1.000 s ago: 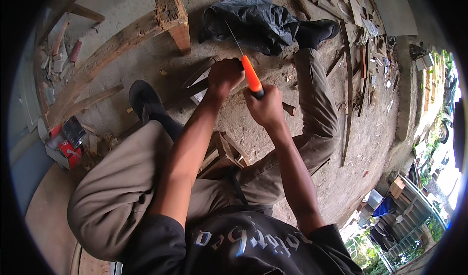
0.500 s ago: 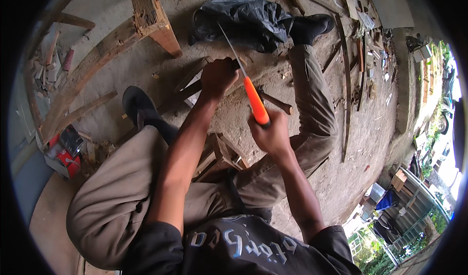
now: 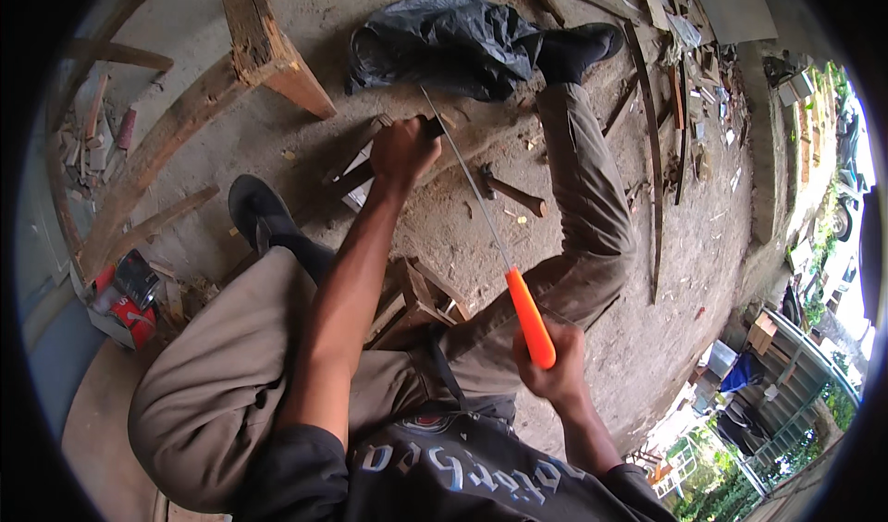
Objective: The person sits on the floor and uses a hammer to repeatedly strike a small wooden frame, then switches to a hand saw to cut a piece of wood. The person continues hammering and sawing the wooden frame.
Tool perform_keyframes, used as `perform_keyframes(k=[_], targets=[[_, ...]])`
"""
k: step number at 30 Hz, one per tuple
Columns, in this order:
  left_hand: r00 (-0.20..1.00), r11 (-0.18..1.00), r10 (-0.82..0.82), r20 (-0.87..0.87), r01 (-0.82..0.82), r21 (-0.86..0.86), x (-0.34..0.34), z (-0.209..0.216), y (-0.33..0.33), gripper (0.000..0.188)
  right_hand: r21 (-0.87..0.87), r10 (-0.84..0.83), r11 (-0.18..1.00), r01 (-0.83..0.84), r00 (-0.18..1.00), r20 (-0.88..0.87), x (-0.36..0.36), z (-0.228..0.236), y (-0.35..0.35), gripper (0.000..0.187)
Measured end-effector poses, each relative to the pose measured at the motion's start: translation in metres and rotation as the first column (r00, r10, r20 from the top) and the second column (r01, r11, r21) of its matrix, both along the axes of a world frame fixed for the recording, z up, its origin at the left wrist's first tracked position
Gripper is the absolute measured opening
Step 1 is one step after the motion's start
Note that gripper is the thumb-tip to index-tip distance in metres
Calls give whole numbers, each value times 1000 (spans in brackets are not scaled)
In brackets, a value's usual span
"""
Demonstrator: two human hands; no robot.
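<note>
My right hand (image 3: pixel 558 363) is wrapped round the orange handle of a handsaw (image 3: pixel 526 314). Its long thin blade slants up and away to the left, seen nearly edge-on. My left hand (image 3: pixel 403 155) is closed round a dark strip of wood (image 3: pixel 354 179). A dark end of the strip shows just past the fingers, with the blade against or right beside it; exact contact I cannot tell. A hammer (image 3: pixel 518 197) lies on the ground to the right of the blade.
A black plastic bag (image 3: pixel 444 46) lies beyond my hands, by my right foot. A weathered wooden frame (image 3: pixel 185 110) stands at the left. Wood scraps (image 3: pixel 416 291) sit between my legs. Long strips (image 3: pixel 655 171) and offcuts litter the right. A red box (image 3: pixel 129 314) is at far left.
My right hand has drawn the saw back toward me and to the right, so more blade lies on the near side of my left hand. The left hand keeps its grip nearly in place.
</note>
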State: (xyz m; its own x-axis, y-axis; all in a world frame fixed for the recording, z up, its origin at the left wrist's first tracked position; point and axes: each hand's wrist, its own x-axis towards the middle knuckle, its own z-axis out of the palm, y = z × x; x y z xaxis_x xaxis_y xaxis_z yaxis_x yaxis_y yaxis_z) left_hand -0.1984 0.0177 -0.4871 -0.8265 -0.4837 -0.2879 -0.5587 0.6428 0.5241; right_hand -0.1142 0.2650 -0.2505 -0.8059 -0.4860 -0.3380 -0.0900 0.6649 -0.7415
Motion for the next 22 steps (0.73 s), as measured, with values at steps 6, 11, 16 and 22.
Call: perform_keyframes(k=[6,11,16,22], targets=[[988,993,-118,103,115,31,-3,4,-12,28,56,24,998,-26,999,33,-95,-110,-116,25],[981,979,-191,-27,189,-72,-2,7,-8,26,8,15,1000,-15,999,41,-47,-81,-43,17],[1000,999,-15,-28,16,44,5,0,3,22,17,-10,1000,9,1000,25,10,5,17,11],[950,953,-244,-196,197,-231,-3,-28,-17,23,-29,53,998,-54,998,-30,-97,-106,-93,21]])
